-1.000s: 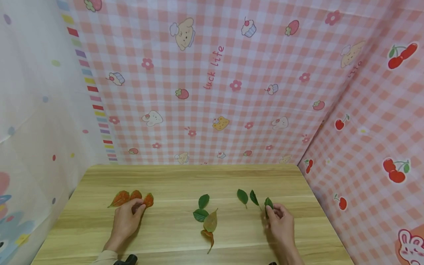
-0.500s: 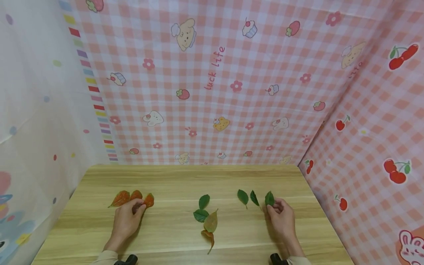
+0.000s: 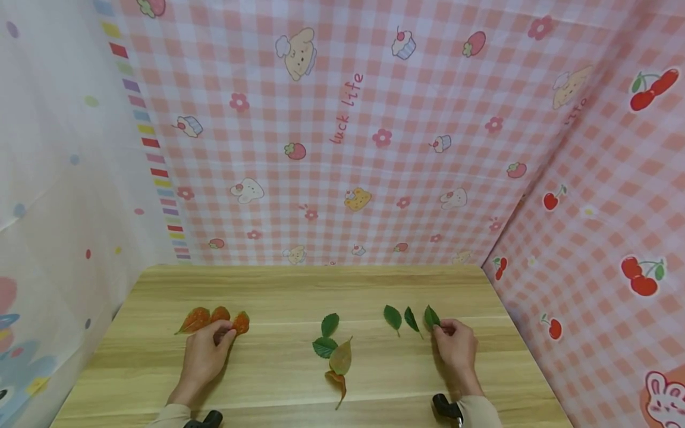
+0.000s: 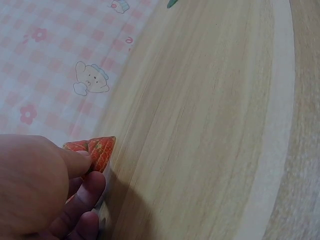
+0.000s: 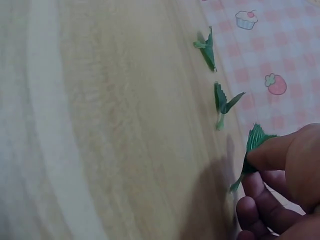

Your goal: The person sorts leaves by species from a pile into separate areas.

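Red leaf (image 3: pixel 242 323): pinched in the left hand (image 3: pixel 206 353), beside two other red leaves (image 3: pixel 195 320). Green leaf (image 3: pixel 430 316): pinched in the right hand (image 3: pixel 456 346), at the end of a row with two other green leaves (image 3: pixel 392 317). Whether either held leaf bears on the table (image 3: pixel 283 285) cannot be told.

Hazards:
1. Excess pinch force may crease or tear a blade; both look thin.
2. Uneven release may leave a leaf clinging to a finger, turning it out of line.
3. Left-hand drift may push the nearest red leaf, because the knuckles lie close to it.
4. A low sweep across the middle may scatter the centre green leaves (image 3: pixel 324 348), the yellowish leaf (image 3: pixel 341 358) and the curled leaf (image 3: pixel 336 379), the last probably shifting most easily.
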Demonstrator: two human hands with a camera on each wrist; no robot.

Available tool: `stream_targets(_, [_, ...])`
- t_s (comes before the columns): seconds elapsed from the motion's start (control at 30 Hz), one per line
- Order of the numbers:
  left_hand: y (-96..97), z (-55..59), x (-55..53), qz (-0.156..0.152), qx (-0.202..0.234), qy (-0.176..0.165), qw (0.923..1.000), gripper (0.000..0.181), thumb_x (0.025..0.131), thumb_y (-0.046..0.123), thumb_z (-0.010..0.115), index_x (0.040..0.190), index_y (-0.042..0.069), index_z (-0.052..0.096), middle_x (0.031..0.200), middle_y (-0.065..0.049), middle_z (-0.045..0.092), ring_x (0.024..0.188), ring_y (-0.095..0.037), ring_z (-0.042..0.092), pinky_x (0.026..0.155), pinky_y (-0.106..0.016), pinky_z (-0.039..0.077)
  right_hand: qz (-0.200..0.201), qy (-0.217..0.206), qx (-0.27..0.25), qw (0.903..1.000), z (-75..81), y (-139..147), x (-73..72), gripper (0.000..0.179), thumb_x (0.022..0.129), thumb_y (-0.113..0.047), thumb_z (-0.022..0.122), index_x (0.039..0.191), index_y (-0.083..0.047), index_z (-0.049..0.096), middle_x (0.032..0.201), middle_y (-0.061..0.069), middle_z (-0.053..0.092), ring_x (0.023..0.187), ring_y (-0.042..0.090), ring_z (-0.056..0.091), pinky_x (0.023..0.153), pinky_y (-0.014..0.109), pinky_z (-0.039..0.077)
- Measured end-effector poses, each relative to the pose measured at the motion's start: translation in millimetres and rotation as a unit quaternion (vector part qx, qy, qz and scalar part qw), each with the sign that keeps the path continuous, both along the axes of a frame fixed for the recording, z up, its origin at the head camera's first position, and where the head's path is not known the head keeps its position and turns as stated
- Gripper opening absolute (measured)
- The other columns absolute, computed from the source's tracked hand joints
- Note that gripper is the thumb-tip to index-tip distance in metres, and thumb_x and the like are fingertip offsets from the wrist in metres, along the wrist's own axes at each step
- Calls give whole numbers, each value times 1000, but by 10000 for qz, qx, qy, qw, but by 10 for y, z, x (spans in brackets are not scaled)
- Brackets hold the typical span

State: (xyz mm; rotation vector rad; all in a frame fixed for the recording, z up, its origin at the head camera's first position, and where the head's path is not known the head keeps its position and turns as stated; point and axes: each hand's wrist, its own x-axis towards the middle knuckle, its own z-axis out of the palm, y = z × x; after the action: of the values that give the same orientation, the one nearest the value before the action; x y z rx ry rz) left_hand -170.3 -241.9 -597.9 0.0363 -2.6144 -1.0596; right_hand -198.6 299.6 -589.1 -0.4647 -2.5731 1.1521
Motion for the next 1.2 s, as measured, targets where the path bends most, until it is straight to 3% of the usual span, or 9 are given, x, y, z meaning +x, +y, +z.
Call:
stream_targets(0.3, [12, -7, 5, 43, -11, 111, 9999, 9, 102, 5, 83, 109, 1, 84, 92, -10, 85, 79, -16, 75, 70, -25, 57, -80, 262, 223, 9994, -125, -12, -104, 11, 99, -10, 82, 103, 0, 84, 89, 15, 82, 73, 12, 67, 67, 23, 49])
stream_targets(0.63, [10, -12, 10, 65, -1, 214, 9997, 8, 101, 5, 84, 108, 1, 84, 92, -9, 85, 77, -12, 75, 69, -24, 57, -101, 411, 243, 9988, -154, -45, -97, 10, 98, -10, 83, 98, -1, 82, 84, 13, 81, 71, 12, 66, 67, 23, 48])
stream_targets(0.93, [17, 3, 15, 102, 108, 62, 9999, 9, 101, 5, 83, 110, 2, 84, 93, -9, 85, 78, -6, 72, 70, -21, 57, -50, 400, 228, 9989, -167, -47, -79, 9, 98, -11, 84, 100, -3, 83, 87, 12, 82, 74, 12, 67, 69, 23, 49])
stream_targets(1.2, [19, 22, 14, 72, 156, -34, 9998, 13, 101, 6, 84, 112, 1, 84, 97, -11, 86, 80, -12, 77, 71, -21, 59, -63, 372, 234, 9990, -171, -45, -77, 9, 97, -12, 85, 99, -4, 83, 87, 11, 82, 74, 12, 67, 70, 23, 49])
